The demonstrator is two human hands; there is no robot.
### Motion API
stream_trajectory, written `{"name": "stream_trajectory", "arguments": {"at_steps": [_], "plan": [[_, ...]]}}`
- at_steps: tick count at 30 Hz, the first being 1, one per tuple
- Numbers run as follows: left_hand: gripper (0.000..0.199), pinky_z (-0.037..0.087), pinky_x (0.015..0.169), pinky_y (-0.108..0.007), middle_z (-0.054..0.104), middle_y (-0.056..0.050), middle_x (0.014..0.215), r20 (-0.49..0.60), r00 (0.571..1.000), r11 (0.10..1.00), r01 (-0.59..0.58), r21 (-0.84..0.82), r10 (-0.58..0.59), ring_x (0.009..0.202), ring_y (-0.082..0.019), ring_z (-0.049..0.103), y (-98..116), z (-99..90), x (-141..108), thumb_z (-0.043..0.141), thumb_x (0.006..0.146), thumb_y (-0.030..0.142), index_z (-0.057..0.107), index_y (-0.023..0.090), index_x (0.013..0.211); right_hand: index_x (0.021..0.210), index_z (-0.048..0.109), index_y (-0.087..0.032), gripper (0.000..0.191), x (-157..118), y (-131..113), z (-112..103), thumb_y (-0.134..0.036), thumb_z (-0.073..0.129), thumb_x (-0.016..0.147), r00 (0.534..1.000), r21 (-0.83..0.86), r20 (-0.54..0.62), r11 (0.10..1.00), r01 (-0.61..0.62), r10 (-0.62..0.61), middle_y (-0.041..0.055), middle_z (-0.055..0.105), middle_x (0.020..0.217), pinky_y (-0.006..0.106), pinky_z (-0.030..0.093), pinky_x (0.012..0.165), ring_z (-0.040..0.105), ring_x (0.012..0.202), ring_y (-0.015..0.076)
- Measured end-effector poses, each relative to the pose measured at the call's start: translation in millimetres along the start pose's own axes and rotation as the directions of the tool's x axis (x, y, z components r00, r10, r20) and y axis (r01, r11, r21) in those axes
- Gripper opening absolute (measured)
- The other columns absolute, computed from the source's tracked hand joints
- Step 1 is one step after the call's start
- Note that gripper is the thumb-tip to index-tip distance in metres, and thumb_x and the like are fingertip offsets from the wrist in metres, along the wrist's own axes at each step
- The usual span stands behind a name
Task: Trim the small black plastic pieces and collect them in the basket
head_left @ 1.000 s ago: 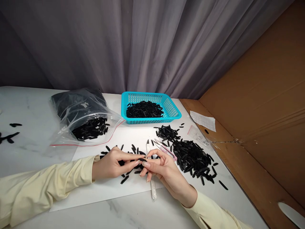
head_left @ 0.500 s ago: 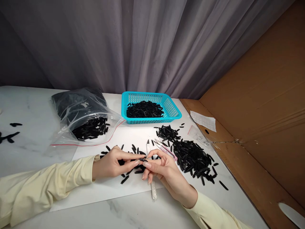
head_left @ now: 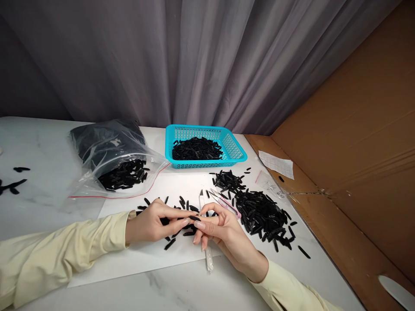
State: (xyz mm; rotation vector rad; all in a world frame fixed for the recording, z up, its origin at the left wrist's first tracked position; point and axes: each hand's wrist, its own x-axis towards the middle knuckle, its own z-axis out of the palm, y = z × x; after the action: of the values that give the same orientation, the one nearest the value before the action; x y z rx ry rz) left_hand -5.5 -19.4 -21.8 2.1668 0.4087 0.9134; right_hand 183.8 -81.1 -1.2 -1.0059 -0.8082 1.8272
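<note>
A small, slim black piece with tapered ends (head_left: 194, 218) is pinched between my two hands, over a white sheet (head_left: 129, 255). My left hand (head_left: 157, 220) grips its left end with thumb and forefinger. From the right, the thumb and fingers of my right hand (head_left: 223, 226) close on its other end. Similar black pieces (head_left: 170, 244) lie scattered beneath the hands. Under my right hand is a white-handled craft knife (head_left: 209, 261), partly covered. Pink thread snips (head_left: 227, 205) rest just beyond that hand.
A turquoise basket (head_left: 207, 163) with black pieces stands at the back. An open zip bag (head_left: 113, 140) of them lies to the left. Two heaps, a small one (head_left: 228, 180) and a large one (head_left: 262, 216), are at right. A cardboard wall (head_left: 356, 129) borders the table.
The black piece has turned slightly between my fingertips, and more of its dark face shows. Both hands stay in nearly the same place.
</note>
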Motion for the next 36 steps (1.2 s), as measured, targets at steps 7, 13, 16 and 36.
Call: {"name": "stream_trajectory", "arguments": {"at_steps": [7,13,16,36], "plan": [[0.029,0.029,0.031,-0.013,0.06,0.0,0.042,-0.048,0.999,1.0,-0.021,0.008,0.021,0.03,-0.004,0.03,0.8,1.5,-0.2,0.048,0.089,0.019,0.069,0.005,0.104,0.082,0.05,-0.018,0.033,-0.4,-2.1,1.7,-0.028,0.078,0.068,1.0,0.008,0.022,1.0,0.006,-0.006,0.0027,0.071,0.065,0.019,0.048,0.047,0.065,0.053,0.0123],[0.028,0.029,0.03,-0.013,0.056,0.002,0.04,-0.065,0.998,0.999,-0.019,0.035,0.021,0.03,-0.004,0.031,1.6,1.5,0.3,0.049,0.089,0.02,0.07,0.009,0.103,0.085,0.051,-0.018,0.034,0.0,-0.8,0.1,-0.033,0.077,0.069,1.0,-0.004,0.02,1.0,-0.001,0.001,0.003,0.071,0.067,0.02,0.049,0.048,0.068,0.063,0.0159],[0.027,0.028,0.031,-0.014,0.055,0.003,0.039,-0.071,0.997,0.998,-0.04,0.046,0.043,0.03,-0.004,0.03,1.9,1.9,1.0,0.049,0.089,0.019,0.07,0.009,0.103,0.085,0.052,-0.018,0.03,0.5,0.8,-1.1,-0.034,0.074,0.072,1.0,-0.014,0.02,1.0,0.006,-0.006,0.0033,0.071,0.066,0.021,0.049,0.049,0.068,0.061,0.0156],[0.032,0.03,0.032,-0.016,0.067,-0.005,0.053,-0.018,0.999,0.999,0.045,0.001,-0.045,0.032,-0.005,0.036,-5.0,2.7,-5.2,0.046,0.091,0.026,0.072,0.009,0.1,0.079,0.05,-0.018,0.032,1.2,-0.7,1.7,-0.029,0.078,0.068,1.0,-0.013,0.02,1.0,0.011,-0.01,0.0022,0.072,0.064,0.018,0.047,0.047,0.062,0.049,0.01]]}}
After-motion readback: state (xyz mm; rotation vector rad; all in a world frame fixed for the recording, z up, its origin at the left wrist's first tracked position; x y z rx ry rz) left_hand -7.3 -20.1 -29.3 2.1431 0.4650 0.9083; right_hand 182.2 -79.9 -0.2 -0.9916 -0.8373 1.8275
